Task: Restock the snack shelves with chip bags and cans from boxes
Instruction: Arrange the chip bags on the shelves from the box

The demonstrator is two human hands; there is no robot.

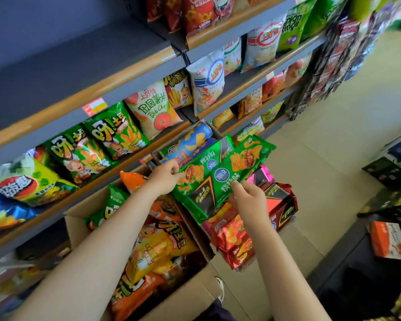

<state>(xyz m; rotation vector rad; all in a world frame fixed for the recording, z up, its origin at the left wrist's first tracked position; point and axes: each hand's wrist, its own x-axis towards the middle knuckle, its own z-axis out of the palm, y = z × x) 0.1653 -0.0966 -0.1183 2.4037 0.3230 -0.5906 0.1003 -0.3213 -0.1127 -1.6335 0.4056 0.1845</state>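
Left hand (pixel 164 176): reaches forward with the arm bare, fingers curled onto the left end of the green packs (pixel 220 174), pinching the edge.
Right hand (pixel 249 198): grips the near long edge of the same packs from below, thumb on top and fingers curled under.
Green packs: two long green chip packs lie side by side, held flat between both hands in the air, slanting up and away to the right; printing faces up, with dark triangles and blue round logos.
Under the hands: an open box (pixel 195 290) on the floor below the left arm, filled with orange and yellow chip bags (pixel 158 246) and one green bag (pixel 107 207).
Below the right hand: red packs (pixel 236 242) and dark red packs (pixel 280 205) stacked in a second box; its walls are mostly hidden.
Beyond the left hand: blue cans (pixel 195 140) lie in a third box, just behind the green packs.
Left of the left hand: shelf (pixel 83 96) with a wood front rail, holding green bags (pixel 95 147) that lean back, a yellow-green bag (pixel 30 181) and a white bag (pixel 153 107).
Above the hands: the upper shelf board on the left carries no goods in view; shelves further right hold white, red and green bags.
Right of the right hand: pale floor (pixel 333 140), with dark boxes at the far right edge, blurred.
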